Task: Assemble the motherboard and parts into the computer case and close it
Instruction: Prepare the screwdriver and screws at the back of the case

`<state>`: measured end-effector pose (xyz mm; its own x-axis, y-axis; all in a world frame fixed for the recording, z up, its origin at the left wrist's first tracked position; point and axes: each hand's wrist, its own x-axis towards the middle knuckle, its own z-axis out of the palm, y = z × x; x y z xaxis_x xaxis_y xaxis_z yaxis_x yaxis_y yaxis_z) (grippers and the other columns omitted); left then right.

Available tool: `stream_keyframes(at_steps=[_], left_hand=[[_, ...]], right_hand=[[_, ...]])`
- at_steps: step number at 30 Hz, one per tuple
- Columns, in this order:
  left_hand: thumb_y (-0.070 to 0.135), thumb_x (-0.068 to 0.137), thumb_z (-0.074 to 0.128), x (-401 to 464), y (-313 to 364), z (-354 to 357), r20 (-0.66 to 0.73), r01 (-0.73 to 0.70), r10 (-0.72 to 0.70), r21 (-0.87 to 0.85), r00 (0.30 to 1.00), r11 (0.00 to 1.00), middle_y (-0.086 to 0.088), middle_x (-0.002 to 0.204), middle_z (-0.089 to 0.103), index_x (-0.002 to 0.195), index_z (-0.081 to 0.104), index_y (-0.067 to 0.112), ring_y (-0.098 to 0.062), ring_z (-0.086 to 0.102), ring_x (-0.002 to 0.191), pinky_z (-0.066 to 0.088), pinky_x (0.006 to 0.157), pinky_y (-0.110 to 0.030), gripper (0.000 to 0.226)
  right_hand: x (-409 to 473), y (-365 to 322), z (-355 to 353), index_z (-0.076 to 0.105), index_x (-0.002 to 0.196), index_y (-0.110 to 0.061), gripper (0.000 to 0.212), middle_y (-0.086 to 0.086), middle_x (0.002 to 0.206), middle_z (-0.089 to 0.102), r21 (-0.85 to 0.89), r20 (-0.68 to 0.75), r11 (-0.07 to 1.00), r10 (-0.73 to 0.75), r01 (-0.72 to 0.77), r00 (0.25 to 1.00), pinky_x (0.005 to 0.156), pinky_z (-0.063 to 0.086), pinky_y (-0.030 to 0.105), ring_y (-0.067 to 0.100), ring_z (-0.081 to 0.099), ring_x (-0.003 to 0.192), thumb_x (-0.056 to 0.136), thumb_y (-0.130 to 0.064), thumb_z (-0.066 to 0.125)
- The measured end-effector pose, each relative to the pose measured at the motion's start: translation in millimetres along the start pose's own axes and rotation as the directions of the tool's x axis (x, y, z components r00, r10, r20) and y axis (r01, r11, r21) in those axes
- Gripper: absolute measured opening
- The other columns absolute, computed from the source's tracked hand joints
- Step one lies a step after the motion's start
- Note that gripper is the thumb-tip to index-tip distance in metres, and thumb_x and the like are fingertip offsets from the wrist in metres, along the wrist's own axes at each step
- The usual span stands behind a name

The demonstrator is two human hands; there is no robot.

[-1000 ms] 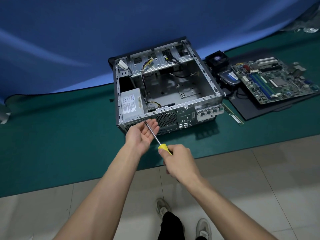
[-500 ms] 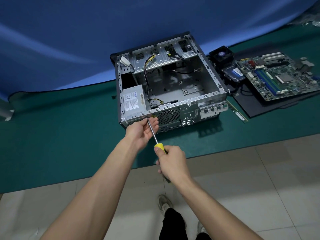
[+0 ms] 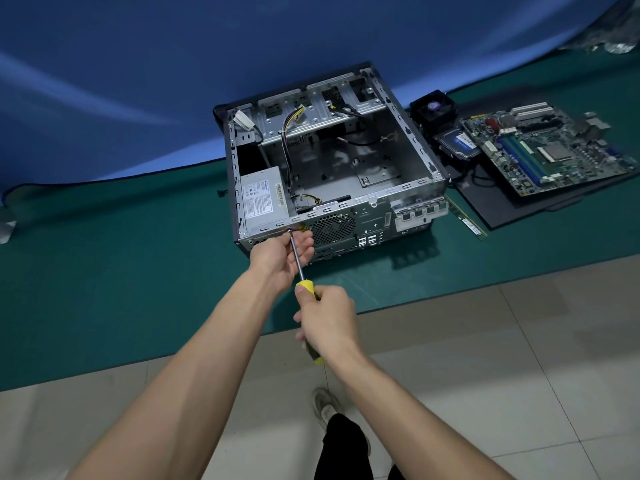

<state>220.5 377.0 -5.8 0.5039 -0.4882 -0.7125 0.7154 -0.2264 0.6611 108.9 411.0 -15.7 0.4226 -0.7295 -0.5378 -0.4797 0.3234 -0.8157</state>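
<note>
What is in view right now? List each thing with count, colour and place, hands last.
computer case: 1, silver, open, on the green mat, centre
power supply: 1, grey, inside the case, near left corner
motherboard: 1, green, outside the case, on a black sheet at right
cooling fan: 1, black, right of the case, far side
hard drive: 1, dark with blue label, between case and motherboard
memory stick: 1, green, on the mat, right of the case
screwdriver: 1, yellow handle, tip at the case's rear panel
mat: 1, green, on the tiled floor
left hand: by the shaft, near the tip
right hand: grips the handle
</note>
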Motion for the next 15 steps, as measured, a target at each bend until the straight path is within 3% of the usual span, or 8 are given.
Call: stream_keyframes(at_steps=[2, 4, 6, 7, 8, 10, 13, 15], left_hand=[[0.013, 0.104, 0.028, -3.2, 1.8, -2.5, 0.024, 0.031, -0.033, 0.089, 0.999, 0.996, -0.002, 0.056, 0.068, 0.092, 0.054, 0.002, -0.008, 0.063, 0.044, 0.051, 0.042, -0.019, 0.030], [0.017, 0.104, 0.026, -8.4, 4.2, -6.5, 0.062, 0.071, -0.087, 0.223, 0.994, 0.972, -0.003, 0.058, 0.069, 0.089, 0.053, 0.005, -0.009, 0.063, 0.044, 0.051, 0.041, -0.019, 0.033], [0.016, 0.104, 0.027, -13.5, 5.1, -9.9, 0.086, 0.083, -0.117, 0.328, 0.989, 0.941, -0.004, 0.063, 0.070, 0.088, 0.053, 0.005, -0.009, 0.065, 0.046, 0.052, 0.042, -0.020, 0.033], [0.015, 0.104, 0.028, -14.6, 4.8, -10.9, 0.085, 0.076, -0.112, 0.349, 0.990, 0.934, -0.005, 0.068, 0.070, 0.087, 0.053, 0.005, -0.009, 0.065, 0.047, 0.052, 0.043, -0.020, 0.031], [0.013, 0.103, 0.031, -14.8, 4.1, -11.4, 0.076, 0.065, -0.098, 0.351, 0.992, 0.934, -0.006, 0.070, 0.070, 0.086, 0.053, 0.005, -0.009, 0.065, 0.047, 0.053, 0.043, -0.020, 0.029], [0.010, 0.101, 0.038, -13.1, 2.2, -12.3, 0.046, 0.042, -0.061, 0.336, 0.997, 0.941, -0.006, 0.062, 0.069, 0.083, 0.054, 0.005, -0.009, 0.064, 0.044, 0.052, 0.042, -0.020, 0.025], [0.005, 0.096, 0.050, -9.9, -1.8, -11.2, -0.010, 0.016, -0.013, 0.323, 1.000, 0.946, -0.003, 0.048, 0.065, 0.078, 0.055, 0.004, -0.010, 0.062, 0.040, 0.052, 0.040, -0.021, 0.019], [0.005, 0.094, 0.054, -9.7, -4.7, -10.7, -0.039, -0.008, 0.022, 0.326, 0.999, 0.945, -0.002, 0.047, 0.064, 0.076, 0.056, 0.003, -0.010, 0.061, 0.039, 0.051, 0.039, -0.021, 0.018]], right_hand=[[0.2, -2.8, 0.0, 0.058, 0.074, -0.008, 0.032, 0.003, 0.060, 0.060, 0.305, 0.126, 0.940, 0.122, -0.155, 0.985, 0.042, 0.045, 0.027, 0.017, 0.052, 0.038, 0.098, -0.028, 0.050], [-0.9, -3.4, -2.7, 0.060, 0.082, -0.006, 0.029, 0.002, 0.057, 0.055, 0.603, 0.352, 0.701, 0.194, -0.381, 0.916, 0.038, 0.038, 0.019, 0.013, 0.047, 0.036, 0.099, -0.027, 0.049], [-2.1, -0.8, -7.1, 0.062, 0.094, -0.003, 0.034, 0.000, 0.057, 0.055, 0.704, 0.549, 0.449, 0.147, -0.550, 0.823, 0.037, 0.038, 0.017, 0.011, 0.048, 0.038, 0.100, -0.031, 0.044], [-1.7, 2.3, -9.1, 0.063, 0.099, -0.003, 0.037, 0.000, 0.058, 0.056, 0.706, 0.592, 0.402, 0.116, -0.582, 0.798, 0.038, 0.038, 0.016, 0.010, 0.049, 0.039, 0.100, -0.033, 0.041], [-1.3, 5.3, -10.2, 0.063, 0.102, -0.003, 0.040, 0.000, 0.058, 0.057, 0.695, 0.603, 0.415, 0.108, -0.587, 0.791, 0.038, 0.039, 0.016, 0.011, 0.050, 0.040, 0.100, -0.036, 0.040], [-3.7, 8.4, -9.4, 0.064, 0.101, -0.005, 0.043, 0.001, 0.061, 0.063, 0.635, 0.561, 0.552, 0.151, -0.540, 0.814, 0.041, 0.042, 0.018, 0.014, 0.055, 0.044, 0.098, -0.042, 0.044], [-4.9, 11.1, -1.5, 0.059, 0.089, -0.011, 0.030, 0.002, 0.067, 0.063, 0.508, 0.356, 0.776, 0.205, -0.373, 0.912, 0.041, 0.043, 0.020, 0.014, 0.058, 0.044, 0.089, -0.041, 0.063], [-2.6, 12.8, 0.9, 0.056, 0.081, -0.012, 0.025, 0.002, 0.064, 0.060, 0.491, 0.277, 0.805, 0.219, -0.333, 0.936, 0.040, 0.040, 0.019, 0.012, 0.055, 0.041, 0.090, -0.033, 0.063]])
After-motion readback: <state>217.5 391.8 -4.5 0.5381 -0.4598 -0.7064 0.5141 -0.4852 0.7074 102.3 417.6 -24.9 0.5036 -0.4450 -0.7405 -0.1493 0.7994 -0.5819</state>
